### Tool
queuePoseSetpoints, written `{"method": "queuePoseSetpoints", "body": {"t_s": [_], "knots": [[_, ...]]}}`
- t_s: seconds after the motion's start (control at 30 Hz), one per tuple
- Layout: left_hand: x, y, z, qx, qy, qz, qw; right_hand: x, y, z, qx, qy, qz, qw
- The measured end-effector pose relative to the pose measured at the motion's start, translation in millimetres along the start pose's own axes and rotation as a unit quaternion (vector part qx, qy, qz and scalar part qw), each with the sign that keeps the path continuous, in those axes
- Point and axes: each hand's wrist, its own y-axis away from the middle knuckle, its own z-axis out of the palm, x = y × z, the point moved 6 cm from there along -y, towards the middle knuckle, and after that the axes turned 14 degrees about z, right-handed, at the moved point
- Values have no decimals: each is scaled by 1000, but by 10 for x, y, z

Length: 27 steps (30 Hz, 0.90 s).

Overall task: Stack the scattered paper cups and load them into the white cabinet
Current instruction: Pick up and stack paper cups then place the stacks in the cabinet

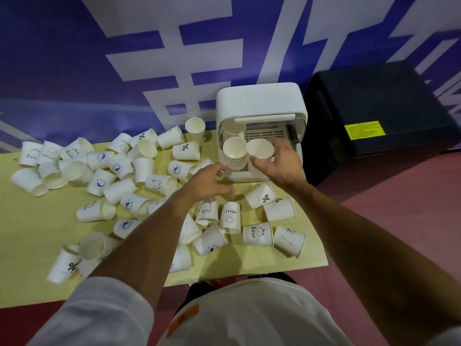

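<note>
Several white printed paper cups (117, 171) lie scattered on the yellow table (30, 236). The white cabinet (259, 101) stands at the table's back right with its door raised. Inside its opening stands a stack of cups (234, 152). My right hand (277, 163) grips a second stack of cups (259, 149) beside that stack, at the cabinet's opening. My left hand (207, 181) hovers just left of the cabinet's base with fingers loosely curled and holds nothing. More cups (257, 233) lie on their sides under and around my forearms.
A black box (374, 108) with a yellow label stands right of the cabinet, off the table. A blue and white banner wall (149, 58) rises behind the table. The floor (399, 221) at right is reddish.
</note>
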Motion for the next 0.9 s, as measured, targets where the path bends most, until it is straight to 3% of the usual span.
{"method": "queuePoseSetpoints", "body": {"t_s": [0.23,0.9], "knots": [[22,-86,-43,16,-7,-1,1000,-50,-107,-75,76,-38,20,996],[-188,-185,30,43,5,-35,998,236,-366,372,-5,33,46,998]]}}
